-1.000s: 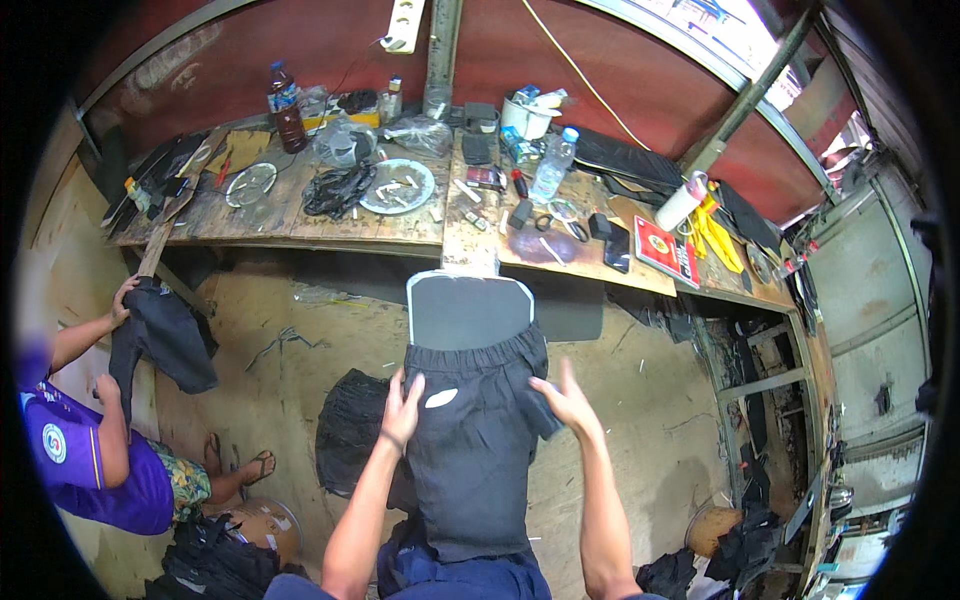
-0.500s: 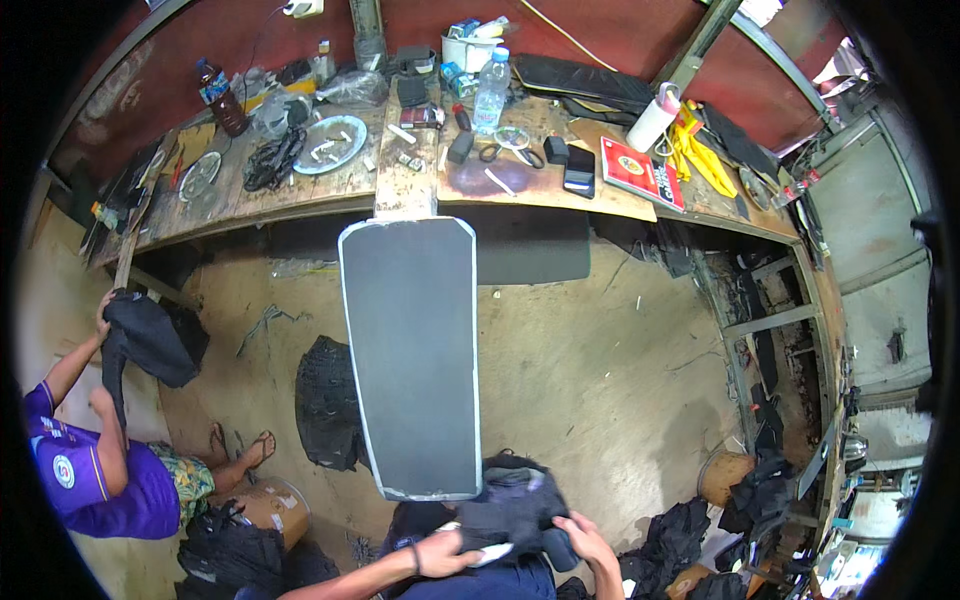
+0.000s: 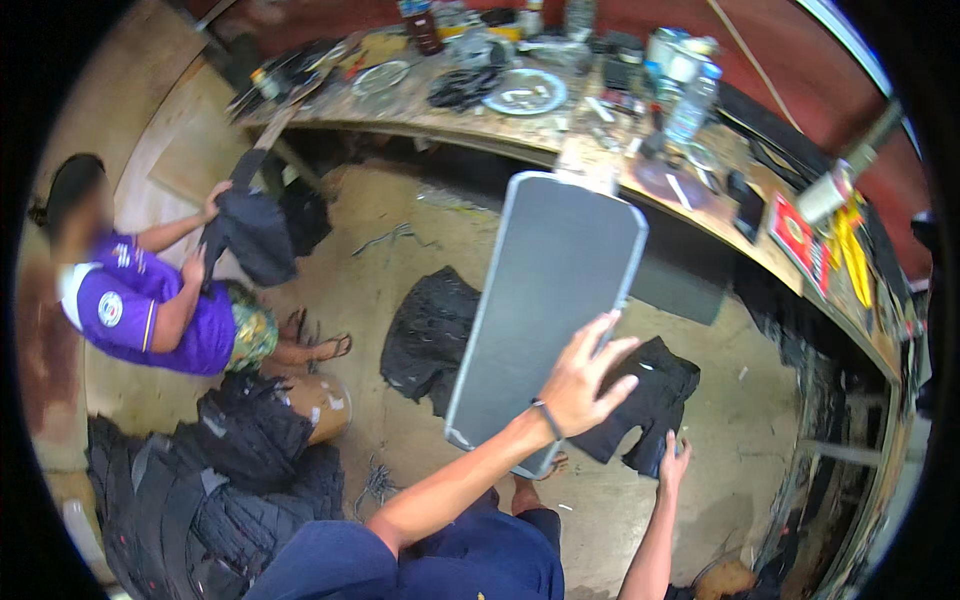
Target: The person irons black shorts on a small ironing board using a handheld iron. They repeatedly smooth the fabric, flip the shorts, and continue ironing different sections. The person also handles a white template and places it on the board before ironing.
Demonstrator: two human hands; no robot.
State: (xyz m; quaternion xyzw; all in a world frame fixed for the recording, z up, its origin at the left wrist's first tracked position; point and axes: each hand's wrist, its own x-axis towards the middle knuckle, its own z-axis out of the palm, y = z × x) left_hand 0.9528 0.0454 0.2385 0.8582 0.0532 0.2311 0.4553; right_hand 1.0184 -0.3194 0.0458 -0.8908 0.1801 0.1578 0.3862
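Observation:
Beyond my hands, a dark pair of shorts (image 3: 655, 385) is spread out beside the ironing-board-like padded panel (image 3: 545, 290), which is dark with a pale edge and juts from the workbench. My left hand (image 3: 585, 380), a dark band at its wrist, reaches over the panel's right side with fingers spread, overlapping the shorts. Close by the lower leg opening of the shorts is my right hand (image 3: 674, 460), its fingers stretched upward and apart. Whether it touches the hem, or whether the shorts lie on the floor or hang in the air, I cannot tell.
On the left, a person in a purple shirt (image 3: 165, 295) handles a black garment (image 3: 250, 235). A big pile of black cloth (image 3: 215, 490) lies at lower left, near a cardboard drum (image 3: 322, 405). Another dark garment (image 3: 430, 330) lies on the floor. The cluttered workbench (image 3: 400, 115) runs across the back.
My view has swung left. The bundled dark garment was in both hands near my lap; now the shorts are spread out past the panel's right side, and my hands have reached forward and come open.

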